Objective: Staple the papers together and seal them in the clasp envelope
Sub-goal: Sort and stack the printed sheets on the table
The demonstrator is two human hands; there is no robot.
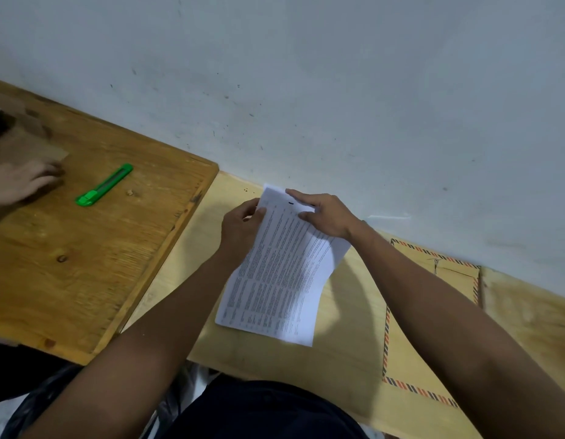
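Hands at work: two, the left hand and the right hand, both on the papers.
Left hand grip: fingers curled round the upper left edge of the papers, thumb on top, clamped on the sheets.
Right hand grip: fingers lie fairly straight across the top of the papers near the far edge, pressing rather than pinching.
Papers: one printed sheaf; how many sheets cannot be told. It is lifted and bowed over the pale table, far edge near the wall.
Mark: one small dark mark near the top edge; what it is cannot be told.
Clasp envelope: one clasp envelope, striped border, flat on the pale table under the right forearm, just beside the papers.
Other desk: one darker wooden desk to the left, its edge meeting the pale table.
Cutter: one green utility knife on that desk, bare wood around it.
Third hand: another person's hand resting on brown paper at the left edge.
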